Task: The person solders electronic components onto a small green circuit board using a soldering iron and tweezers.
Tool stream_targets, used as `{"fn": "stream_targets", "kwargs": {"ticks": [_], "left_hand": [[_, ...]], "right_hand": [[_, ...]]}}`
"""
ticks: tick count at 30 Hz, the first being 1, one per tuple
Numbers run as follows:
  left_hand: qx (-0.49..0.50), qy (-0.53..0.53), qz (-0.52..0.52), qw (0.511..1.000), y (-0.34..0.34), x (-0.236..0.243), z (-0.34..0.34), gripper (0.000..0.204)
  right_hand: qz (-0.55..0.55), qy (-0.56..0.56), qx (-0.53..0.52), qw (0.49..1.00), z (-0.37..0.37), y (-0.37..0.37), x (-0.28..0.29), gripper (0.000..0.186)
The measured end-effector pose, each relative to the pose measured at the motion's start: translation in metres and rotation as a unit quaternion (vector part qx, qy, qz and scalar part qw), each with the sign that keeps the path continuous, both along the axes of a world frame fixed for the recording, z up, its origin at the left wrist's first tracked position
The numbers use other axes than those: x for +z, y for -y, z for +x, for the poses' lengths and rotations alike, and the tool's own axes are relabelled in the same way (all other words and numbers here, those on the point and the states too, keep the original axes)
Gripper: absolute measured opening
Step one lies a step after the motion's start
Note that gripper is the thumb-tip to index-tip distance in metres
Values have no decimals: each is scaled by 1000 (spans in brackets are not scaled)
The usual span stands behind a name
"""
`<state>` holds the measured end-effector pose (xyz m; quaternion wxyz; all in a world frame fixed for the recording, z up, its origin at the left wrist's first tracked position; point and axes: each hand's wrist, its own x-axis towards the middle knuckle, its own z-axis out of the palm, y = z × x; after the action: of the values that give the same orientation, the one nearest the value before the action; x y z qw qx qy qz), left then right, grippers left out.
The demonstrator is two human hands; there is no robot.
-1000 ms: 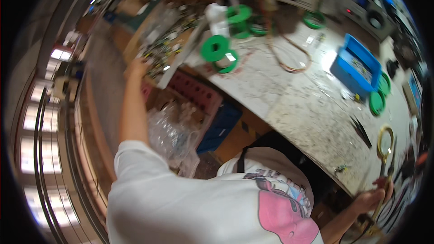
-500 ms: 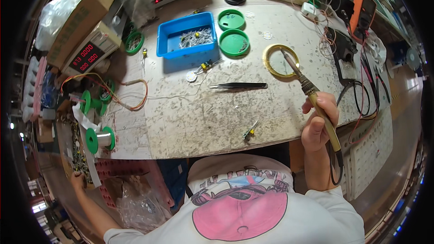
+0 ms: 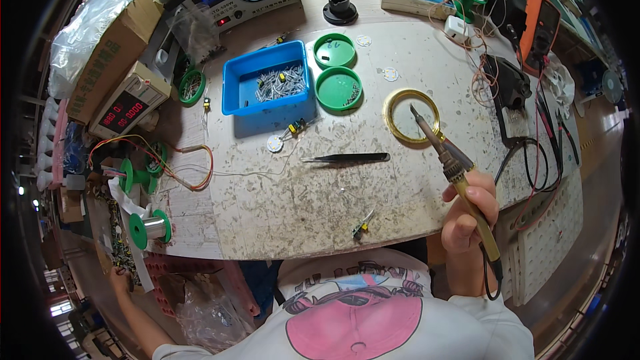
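In my right hand [image 3: 471, 212] is a soldering iron [image 3: 489, 245], its fingers wrapped round the tan handle. The tip points up and away, over a gold-coloured ring [image 3: 390, 130] on the table. My left hand [image 3: 121, 281] reaches far down to the left, at a heap of small electronic parts [image 3: 121, 247] beside the table; its fingers are too small to make out. Between the hands, near the front edge, lies a small circuit board with wire leads [image 3: 361, 229]. Black tweezers [image 3: 348, 158] lie farther back.
A blue bin [image 3: 233, 97] of leaded parts and two green dishes [image 3: 317, 97] stand behind the tweezers. A solder spool [image 3: 155, 228] is at the left edge. Thin wires [image 3: 212, 172] cross the left side. An orange multimeter [image 3: 537, 30] and black cables [image 3: 533, 160] lie right.
The whole view has shifted, so the table's things sit lower in it. My right hand still grips the soldering iron; my left hand stays at the heap of parts.
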<state>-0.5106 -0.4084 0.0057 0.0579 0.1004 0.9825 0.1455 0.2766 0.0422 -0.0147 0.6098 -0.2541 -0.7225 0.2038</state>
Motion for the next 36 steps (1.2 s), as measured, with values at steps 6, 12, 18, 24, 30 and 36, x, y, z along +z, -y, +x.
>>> {"fn": "stream_targets", "kwargs": {"ticks": [6, 12, 18, 24, 30, 36], "left_hand": [[-17, 33, 15, 999, 24, 0, -12, 24], [-19, -36, 97, 994, 60, -5, -15, 28], [-12, -180, 172, 968, -38, 55, 108, 36], [-300, -22, 257, 918, -232, 28, 367, 21], [-518, 92, 322, 787, -343, 31, 502, 28], [-606, -6, 259, 753, -373, 3, 542, 26]], "right_hand": [[-13, 16, -6, 1000, -1, 1, -1, 43], [-86, 29, -15, 996, -1, 1, 1, 45], [-94, 19, -2, 995, 2, -3, -3, 46], [-37, 54, -25, 998, 5, -3, -5, 49], [41, 92, 5, 995, 1, 3, -1, 47], [10, 16, 38, 999, 2, -3, -3, 41]]}}
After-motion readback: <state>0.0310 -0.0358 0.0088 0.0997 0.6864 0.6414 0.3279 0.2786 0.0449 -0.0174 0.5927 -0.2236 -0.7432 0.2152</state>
